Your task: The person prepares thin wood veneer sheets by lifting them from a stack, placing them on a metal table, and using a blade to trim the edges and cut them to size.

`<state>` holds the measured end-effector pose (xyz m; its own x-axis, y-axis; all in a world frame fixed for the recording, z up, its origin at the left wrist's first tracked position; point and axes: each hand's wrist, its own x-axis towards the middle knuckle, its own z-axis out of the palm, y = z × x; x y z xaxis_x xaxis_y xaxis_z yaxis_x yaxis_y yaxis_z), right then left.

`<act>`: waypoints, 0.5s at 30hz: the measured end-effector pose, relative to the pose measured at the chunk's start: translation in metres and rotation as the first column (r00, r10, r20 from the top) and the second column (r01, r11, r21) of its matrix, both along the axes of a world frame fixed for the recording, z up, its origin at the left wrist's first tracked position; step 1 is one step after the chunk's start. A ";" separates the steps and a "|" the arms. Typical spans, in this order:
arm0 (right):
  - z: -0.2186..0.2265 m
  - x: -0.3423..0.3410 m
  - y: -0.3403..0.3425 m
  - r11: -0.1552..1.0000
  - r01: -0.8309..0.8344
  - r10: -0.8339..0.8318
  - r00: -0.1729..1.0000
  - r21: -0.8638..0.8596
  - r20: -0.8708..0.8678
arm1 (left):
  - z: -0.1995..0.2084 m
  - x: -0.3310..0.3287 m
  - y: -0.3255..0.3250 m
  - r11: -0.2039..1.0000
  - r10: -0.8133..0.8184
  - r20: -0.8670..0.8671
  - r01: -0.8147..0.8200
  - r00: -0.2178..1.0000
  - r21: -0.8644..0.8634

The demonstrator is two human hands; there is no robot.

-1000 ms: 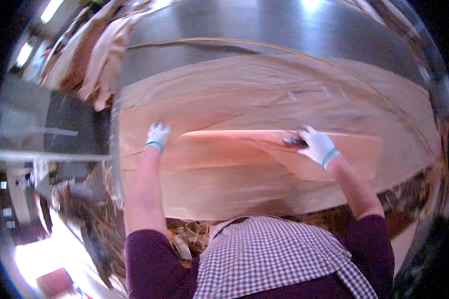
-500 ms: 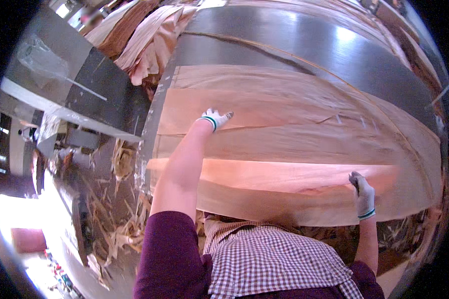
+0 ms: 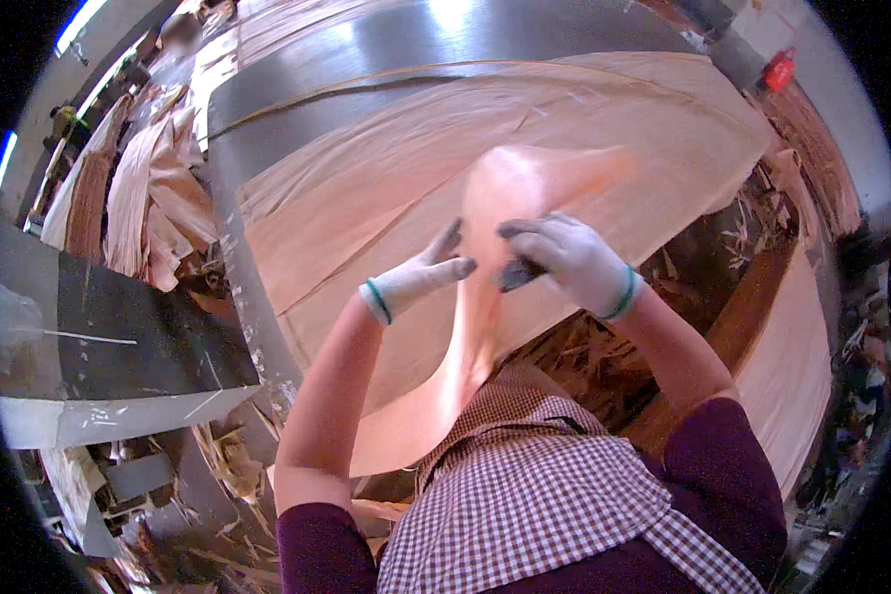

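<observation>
A thin, pinkish wood veneer sheet (image 3: 500, 188) is raised and bunched into a narrow fold between my hands, its near end draping toward my apron. My left hand (image 3: 426, 275), in a white glove with grey fingertips, is at the fold's left side, thumb and fingers apart. At the right side, my right hand (image 3: 569, 257), gloved the same way, has its fingers curled at the sheet's edge; motion blur hides the exact contact. Beneath lie broad, flat veneer sheets (image 3: 366, 213) spread over the dark tabletop (image 3: 386, 49).
Stacked veneer (image 3: 153, 188) stands at the far left, and another stack (image 3: 807, 148) at the far right. Torn scraps (image 3: 604, 346) fill the space below the table's near right edge. A cord (image 3: 346, 84) crosses the tabletop. More veneer (image 3: 787, 346) leans at my right.
My hands, far apart over the flat sheets before, have come together at the middle. A veneer sheet has been lifted and gathered between them. My view has turned to the right.
</observation>
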<state>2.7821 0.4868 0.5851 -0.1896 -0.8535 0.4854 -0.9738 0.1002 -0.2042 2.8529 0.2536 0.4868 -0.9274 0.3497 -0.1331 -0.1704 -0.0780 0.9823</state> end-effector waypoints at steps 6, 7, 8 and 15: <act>-0.014 0.044 -0.079 0.955 -0.271 0.267 0.963 -0.120 -0.048 | 0.014 0.069 -0.027 0.742 0.244 0.172 -0.298 0.954 0.600; -0.017 0.052 -0.089 0.949 -0.299 0.301 0.954 -0.101 0.004 | 0.017 0.083 -0.034 0.707 0.249 0.234 -0.342 0.940 0.619; -0.021 0.059 -0.098 0.940 -0.331 0.336 0.940 -0.083 0.056 | 0.019 0.099 -0.042 0.711 0.353 0.242 -0.427 0.904 0.559; -0.046 0.103 -0.115 0.831 -0.500 0.555 0.779 -0.245 0.291 | 0.059 0.221 -0.091 0.463 0.881 0.077 -0.884 0.467 0.064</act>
<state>2.8852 0.3717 0.5395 0.0954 -0.7924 0.6025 -0.7319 -0.4661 -0.4970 3.0735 0.1630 0.5453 -0.7451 -0.6418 -0.1815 0.0098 -0.2826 0.9592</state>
